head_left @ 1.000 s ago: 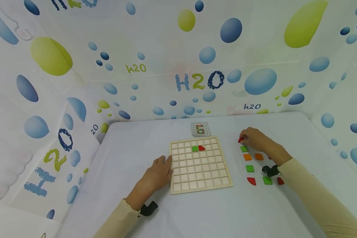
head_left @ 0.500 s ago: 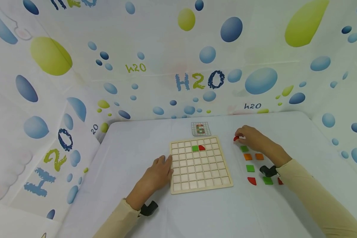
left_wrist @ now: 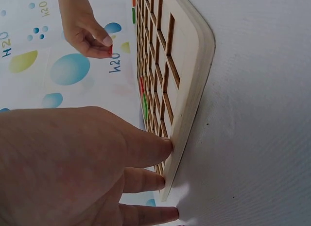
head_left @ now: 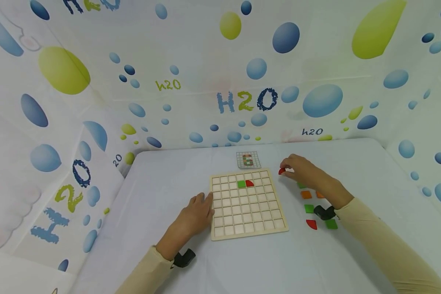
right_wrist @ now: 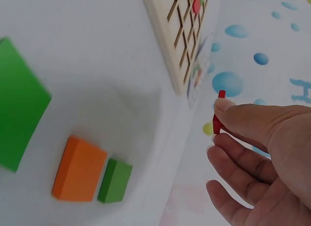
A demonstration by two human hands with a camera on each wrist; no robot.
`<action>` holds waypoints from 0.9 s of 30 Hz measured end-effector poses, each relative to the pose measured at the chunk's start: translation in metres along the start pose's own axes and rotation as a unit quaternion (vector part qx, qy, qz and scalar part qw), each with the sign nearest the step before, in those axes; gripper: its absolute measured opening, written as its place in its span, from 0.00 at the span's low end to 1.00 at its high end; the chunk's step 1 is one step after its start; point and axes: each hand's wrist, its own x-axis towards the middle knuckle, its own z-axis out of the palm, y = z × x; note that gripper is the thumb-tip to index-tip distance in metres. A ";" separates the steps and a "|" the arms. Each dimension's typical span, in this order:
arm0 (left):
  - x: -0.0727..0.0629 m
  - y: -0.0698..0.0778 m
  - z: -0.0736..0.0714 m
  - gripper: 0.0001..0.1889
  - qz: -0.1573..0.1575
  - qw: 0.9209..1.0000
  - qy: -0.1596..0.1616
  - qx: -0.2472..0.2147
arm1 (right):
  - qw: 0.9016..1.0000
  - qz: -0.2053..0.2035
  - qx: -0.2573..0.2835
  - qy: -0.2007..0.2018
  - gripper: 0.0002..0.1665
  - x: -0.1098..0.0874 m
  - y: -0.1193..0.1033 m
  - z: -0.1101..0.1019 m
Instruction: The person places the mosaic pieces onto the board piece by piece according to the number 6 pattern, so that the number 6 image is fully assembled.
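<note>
Got right hand (head_left: 302, 166) pinching red piece (head_left: 281, 172) near far right corner of board (head_left: 246, 208), relaxed left hand (head_left: 194, 214) touching its left edge.

White-covered worktop (head_left: 169, 179), pale wooden grid board (head_left: 246, 218) near its middle, small card (head_left: 248, 159) (printed with a gridded 6) just beyond it, green squares (head_left: 331, 224), orange squares (head_left: 306, 194) and a red quarter-circle (head_left: 311, 224) at right
</note>
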 end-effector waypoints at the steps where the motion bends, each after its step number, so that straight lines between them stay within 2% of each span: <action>1: 0.000 0.000 0.000 0.29 0.000 1.000 0.000 0.000 | 1.000 -0.004 0.001 0.001 0.15 0.001 -0.003 0.000; 14: -0.001 0.001 -0.002 0.29 0.004 1.000 0.005 -0.003 | 0.998 -0.055 0.013 0.013 0.14 0.010 -0.032 0.003; 27: 0.000 0.001 0.001 0.29 -0.001 1.000 0.000 -0.002 | 0.997 -0.077 0.013 -0.005 0.14 0.025 -0.057 0.010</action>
